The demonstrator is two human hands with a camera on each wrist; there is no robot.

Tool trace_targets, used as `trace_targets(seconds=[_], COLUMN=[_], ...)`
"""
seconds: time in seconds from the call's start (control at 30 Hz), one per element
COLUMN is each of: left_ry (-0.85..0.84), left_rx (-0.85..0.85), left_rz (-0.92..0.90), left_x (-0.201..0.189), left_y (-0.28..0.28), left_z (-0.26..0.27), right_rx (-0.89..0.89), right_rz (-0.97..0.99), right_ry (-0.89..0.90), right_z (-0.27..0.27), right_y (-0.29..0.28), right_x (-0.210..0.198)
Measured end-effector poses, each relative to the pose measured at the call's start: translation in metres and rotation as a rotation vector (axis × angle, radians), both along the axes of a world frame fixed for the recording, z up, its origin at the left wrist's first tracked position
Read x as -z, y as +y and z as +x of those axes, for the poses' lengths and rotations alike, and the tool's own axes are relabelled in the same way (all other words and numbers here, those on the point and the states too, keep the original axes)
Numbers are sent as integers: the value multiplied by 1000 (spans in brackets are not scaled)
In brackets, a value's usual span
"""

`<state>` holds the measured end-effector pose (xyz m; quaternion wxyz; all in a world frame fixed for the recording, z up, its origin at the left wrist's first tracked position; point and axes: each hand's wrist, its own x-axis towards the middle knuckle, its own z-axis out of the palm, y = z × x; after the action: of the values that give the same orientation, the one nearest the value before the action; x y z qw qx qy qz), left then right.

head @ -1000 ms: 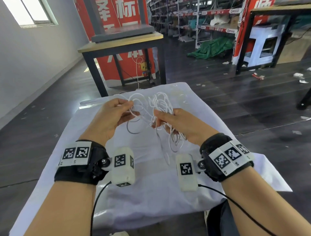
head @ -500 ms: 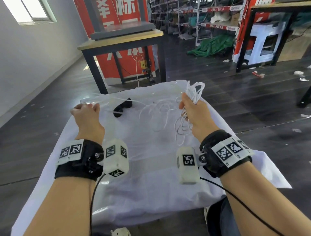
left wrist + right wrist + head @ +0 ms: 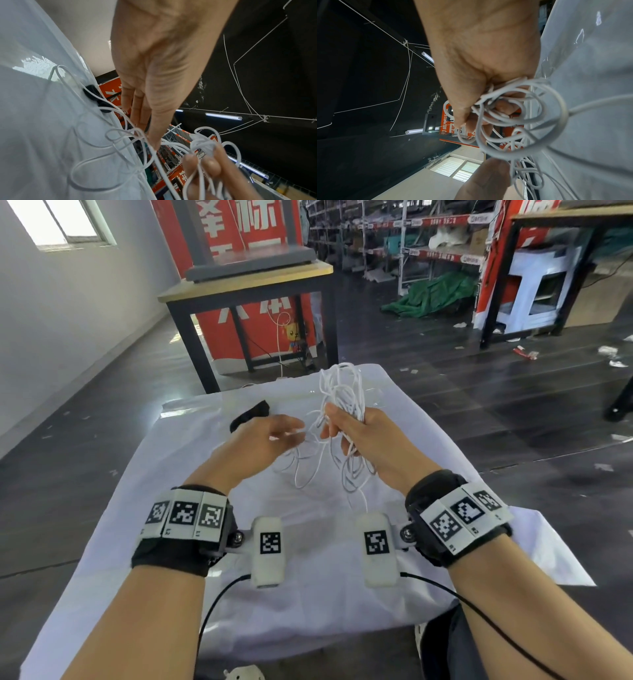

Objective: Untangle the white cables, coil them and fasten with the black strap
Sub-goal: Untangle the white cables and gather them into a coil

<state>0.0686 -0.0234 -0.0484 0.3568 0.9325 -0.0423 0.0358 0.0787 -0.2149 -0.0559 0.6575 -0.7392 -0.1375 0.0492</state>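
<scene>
My right hand [image 3: 339, 436] grips a tangled bundle of white cables [image 3: 342, 392] above the white-covered table [image 3: 308, 594]; loops stick up out of the fist and more hang below it. In the right wrist view the fingers of my right hand [image 3: 479, 115] curl round the cables [image 3: 518, 119]. My left hand [image 3: 291, 433] reaches toward the bundle with straight, spread fingers. In the left wrist view the left hand [image 3: 145, 135] touches loose cable strands [image 3: 120, 136] with its fingertips. The black strap [image 3: 250, 414] lies on the cloth behind the left hand, also seen in the left wrist view [image 3: 92, 92].
A wooden table with black legs [image 3: 246, 282] stands just beyond the far edge of the cloth, with a red banner [image 3: 239, 220] behind it. Dark floor surrounds the table on both sides. Loose cable loops [image 3: 301, 474] lie on the cloth between my hands.
My left hand, which had pulled a strand far out to the left, has come back to the bundle with its fingers open. My right hand keeps its grip on the cables.
</scene>
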Motion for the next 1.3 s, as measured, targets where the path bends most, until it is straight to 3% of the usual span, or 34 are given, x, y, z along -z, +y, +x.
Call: trace_targets(seconds=[0.17,0.27,0.47,0.57,0.67,0.8,0.87,1.07,1.17,1.3], left_ry=[-15,-84,-361,-398,-401,-356,-304,-42,82,167], left_rx=[69,-35,-275,-409,-505,-595,-598,-380,-304,-180], left_rz=[240,244,-21,-130,-292,-506,-515,-438,-361,-150], left_x=[2,1,-5,-4,-1,3,3,-8,-10,-8], left_y=[7,9,13,17,28,46,47,30,25,22], left_z=[2,2,3,9,12,10,7,3,0,-4], right_rx=[51,151,201,223,395,545,537,405,359,270], right_rz=[15,7,-45,-45,28,192,237,294,420,503], right_ry=[3,35,75,43,31,28,48,73,116,171], right_z=[1,5,9,7,10,15,15,12,12,9], right_y=[-1,-2,-7,-5,-10,-16,-13,-7,-5,-3], right_x=[0,3,6,4,0,-1,1,1,-2,-6])
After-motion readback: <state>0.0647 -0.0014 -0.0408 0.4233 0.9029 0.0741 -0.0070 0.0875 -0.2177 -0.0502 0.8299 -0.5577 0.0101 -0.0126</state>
